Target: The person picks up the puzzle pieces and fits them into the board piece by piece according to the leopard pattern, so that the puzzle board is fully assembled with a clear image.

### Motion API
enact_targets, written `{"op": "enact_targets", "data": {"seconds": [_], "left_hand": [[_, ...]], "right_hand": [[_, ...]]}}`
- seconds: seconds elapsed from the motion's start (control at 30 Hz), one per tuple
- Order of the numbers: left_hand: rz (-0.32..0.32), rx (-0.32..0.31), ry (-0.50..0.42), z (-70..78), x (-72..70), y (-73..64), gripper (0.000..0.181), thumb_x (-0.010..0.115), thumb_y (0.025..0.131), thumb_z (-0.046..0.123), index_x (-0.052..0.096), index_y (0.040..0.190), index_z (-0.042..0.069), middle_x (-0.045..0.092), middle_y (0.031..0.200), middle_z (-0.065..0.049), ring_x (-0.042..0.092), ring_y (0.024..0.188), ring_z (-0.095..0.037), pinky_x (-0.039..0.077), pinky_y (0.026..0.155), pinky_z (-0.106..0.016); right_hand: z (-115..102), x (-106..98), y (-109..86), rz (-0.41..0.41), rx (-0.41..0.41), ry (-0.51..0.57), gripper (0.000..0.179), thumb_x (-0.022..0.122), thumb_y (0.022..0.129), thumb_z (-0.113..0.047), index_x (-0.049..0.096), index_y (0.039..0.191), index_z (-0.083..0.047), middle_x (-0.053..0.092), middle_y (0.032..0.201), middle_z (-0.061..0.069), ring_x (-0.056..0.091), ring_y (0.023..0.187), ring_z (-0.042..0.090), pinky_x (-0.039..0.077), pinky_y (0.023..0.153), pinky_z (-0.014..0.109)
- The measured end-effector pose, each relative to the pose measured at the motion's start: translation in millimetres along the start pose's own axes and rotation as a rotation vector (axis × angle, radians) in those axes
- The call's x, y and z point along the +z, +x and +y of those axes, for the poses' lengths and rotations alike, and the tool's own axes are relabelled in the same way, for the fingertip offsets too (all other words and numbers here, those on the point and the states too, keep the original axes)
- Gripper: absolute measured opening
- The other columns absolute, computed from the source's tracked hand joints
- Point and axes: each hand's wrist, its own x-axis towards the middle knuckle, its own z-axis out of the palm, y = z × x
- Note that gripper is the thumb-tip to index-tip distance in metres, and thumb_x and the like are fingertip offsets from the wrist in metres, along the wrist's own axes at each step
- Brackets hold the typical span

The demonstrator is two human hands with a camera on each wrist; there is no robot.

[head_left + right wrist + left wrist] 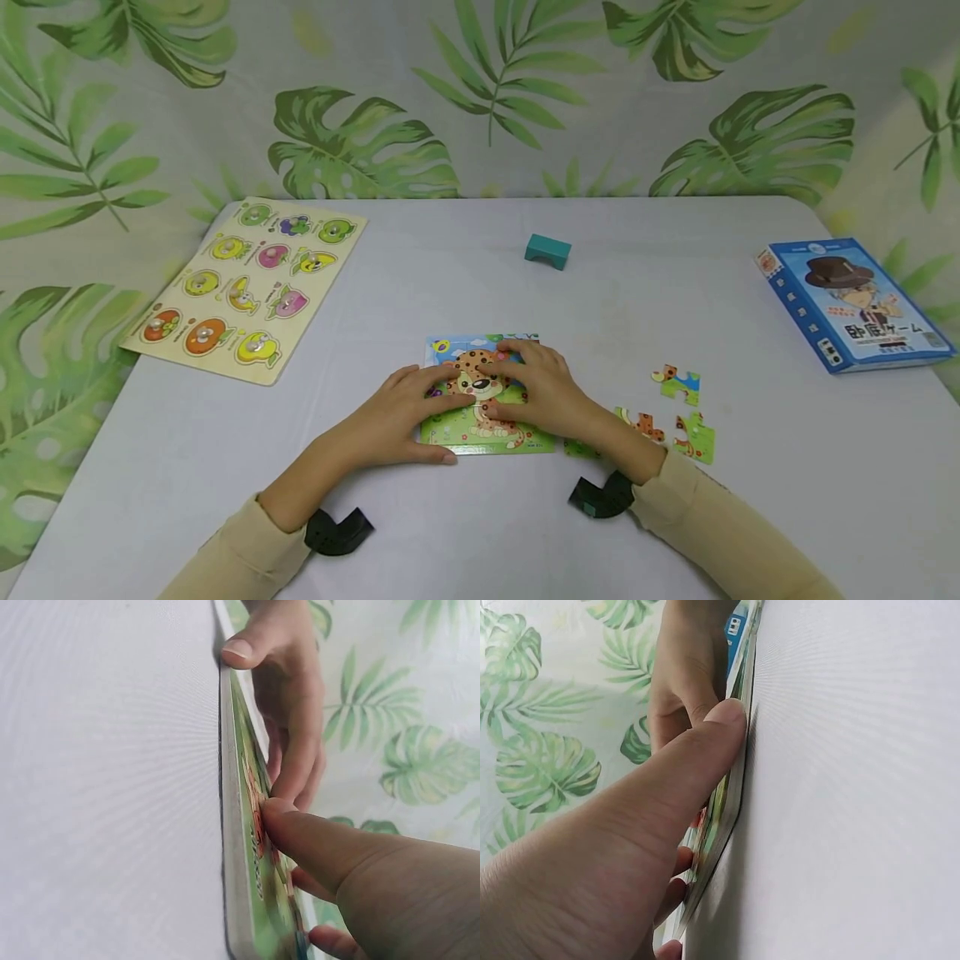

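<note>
A jigsaw puzzle (480,437) with a spotted leopard cub on grass lies in a thin board at the middle of the table. My left hand (397,412) spans its near left corner; the thumb touches the near edge and the other fingers rest on the left part. From the right, my right hand (551,392) reaches over the picture, its thumb and fingertips touching the pieces. In the right wrist view, the right thumb (292,821) presses on the puzzle's surface. The hands partly hide the picture.
Several loose puzzle pieces (697,437) lie to the right, partly behind the right forearm. A fruit peg board (258,321) sits at the left, a teal block (547,250) farther back, and a blue game box (825,325) at the right. Leaf-patterned cloth (510,100) hangs behind the table.
</note>
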Motion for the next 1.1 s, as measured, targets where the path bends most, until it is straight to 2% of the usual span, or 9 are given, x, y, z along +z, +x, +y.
{"op": "enact_targets", "data": {"seconds": [0.2,0.3,0.4,0.6,0.73,0.9,0.97,1.03,1.1], "left_hand": [[-0.003,-0.014,0.002,-0.3,-0.4,-0.9,0.068,0.053,0.074,0.066,0.047,0.131,0.029,0.030,0.140,-0.004,0.022,0.130,-0.016,0.016,0.102,-0.043],[-0.001,-0.020,-0.008,0.2,-0.8,-0.9,0.068,0.055,0.074,0.065,0.047,0.131,0.029,0.030,0.140,-0.004,0.022,0.130,-0.016,0.016,0.103,-0.043],[0.000,-0.023,-0.015,0.5,-0.9,-0.5,0.068,0.056,0.074,0.064,0.047,0.131,0.028,0.030,0.140,-0.005,0.022,0.129,-0.016,0.017,0.103,-0.043],[-0.008,-0.035,-0.011,0.7,0.1,0.3,0.070,0.055,0.073,0.066,0.046,0.131,0.029,0.030,0.140,-0.003,0.021,0.130,-0.015,0.015,0.103,-0.041],[-0.011,-0.041,-0.009,0.1,0.7,0.4,0.071,0.053,0.073,0.068,0.045,0.132,0.030,0.029,0.141,-0.003,0.019,0.131,-0.014,0.014,0.104,-0.041],[-0.016,-0.045,-0.012,0.5,0.6,0.2,0.071,0.054,0.073,0.067,0.045,0.132,0.030,0.029,0.141,-0.003,0.018,0.131,-0.014,0.013,0.104,-0.042],[-0.016,-0.046,-0.014,0.7,0.6,0.1,0.070,0.055,0.073,0.066,0.045,0.132,0.030,0.029,0.141,-0.003,0.018,0.131,-0.015,0.013,0.104,-0.042],[-0.014,-0.045,-0.017,0.9,0.3,0.0,0.070,0.056,0.073,0.066,0.045,0.132,0.030,0.028,0.141,-0.003,0.018,0.131,-0.015,0.013,0.104,-0.042],[-0.014,-0.045,-0.017,1.1,0.1,-0.1,0.070,0.056,0.073,0.065,0.044,0.133,0.029,0.028,0.141,-0.003,0.017,0.131,-0.015,0.013,0.104,-0.042]], "right_hand": [[-4,-4,-1.3,-0.055,0.010,0.068,0.053,0.065,0.081,-0.038,0.051,0.128,-0.020,0.031,0.138,0.011,0.015,0.129,0.032,0.007,0.100,0.055],[-8,-14,-4.0,-0.096,0.052,0.168,0.059,0.066,0.080,-0.038,0.046,0.132,-0.016,0.028,0.140,0.011,0.016,0.130,0.030,0.012,0.100,0.057],[-10,-29,-10.7,-0.095,0.085,0.266,0.064,0.067,0.080,-0.035,0.042,0.134,-0.014,0.026,0.141,0.010,0.018,0.129,0.028,0.020,0.098,0.057],[-3,-63,-37.6,0.053,0.057,0.331,0.063,0.069,0.080,-0.030,0.039,0.134,-0.019,0.027,0.140,-0.001,0.023,0.128,0.019,0.026,0.097,0.053],[7,-84,-59.7,0.186,0.040,0.275,0.065,0.073,0.076,-0.018,0.041,0.133,-0.018,0.033,0.137,-0.002,0.027,0.126,0.018,0.029,0.094,0.053],[24,-100,-85.9,0.323,0.029,0.160,0.071,0.075,0.069,0.000,0.043,0.132,-0.011,0.041,0.132,0.005,0.033,0.120,0.009,0.031,0.095,0.023],[32,-103,-96.1,0.352,0.067,0.164,0.071,0.073,0.071,0.001,0.043,0.133,-0.012,0.042,0.131,0.006,0.033,0.119,0.003,0.031,0.098,0.027],[41,-104,-105.4,0.368,0.130,0.174,0.067,0.072,0.074,-0.002,0.043,0.133,-0.014,0.043,0.131,0.006,0.034,0.118,0.001,0.031,0.098,0.045],[49,-104,-113.6,0.378,0.192,0.187,0.064,0.071,0.076,-0.005,0.043,0.133,-0.015,0.043,0.131,0.006,0.034,0.119,0.004,0.028,0.091,0.061]]}}
